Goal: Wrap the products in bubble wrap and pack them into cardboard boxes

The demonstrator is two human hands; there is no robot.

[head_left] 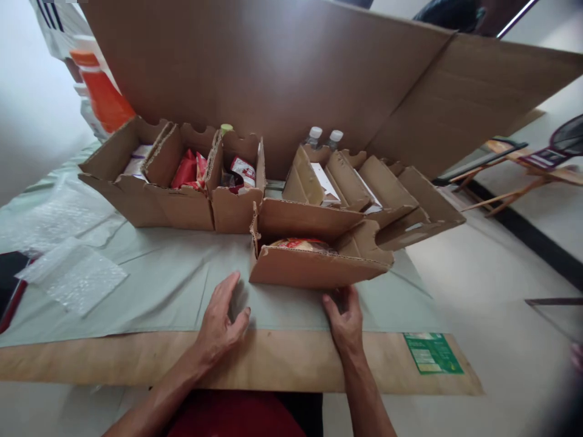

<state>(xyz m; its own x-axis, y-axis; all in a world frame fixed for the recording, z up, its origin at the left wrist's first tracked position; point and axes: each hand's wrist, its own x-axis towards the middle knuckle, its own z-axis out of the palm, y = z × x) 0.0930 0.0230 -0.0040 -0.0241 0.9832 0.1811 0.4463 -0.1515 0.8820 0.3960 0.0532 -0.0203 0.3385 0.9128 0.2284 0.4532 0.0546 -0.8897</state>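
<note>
A cardboard bin [314, 267] lies sideways on the cloth in front of me, with a red and yellow packet [303, 244] inside. My left hand [221, 325] is over the cloth, left of and nearer than this bin, fingers and thumb apart, holding nothing. Close to the bin's lower front edge is my right hand [347, 318], thumb and fingers spread; whether the fingertips touch the cardboard I cannot tell. Behind stands a row of similar bins: one holds a red packet [186, 170], another a red and white packet [243, 172], and those on the right hold white boxes [324, 182].
A tall cardboard panel [273, 73] rises behind the bins. Orange bottles [102, 91] stand at the back left, and two white-capped bottles [314, 135] behind the row. Bubble wrap [77, 273] lies on the left. A wooden stand [514, 164] is on the floor at right.
</note>
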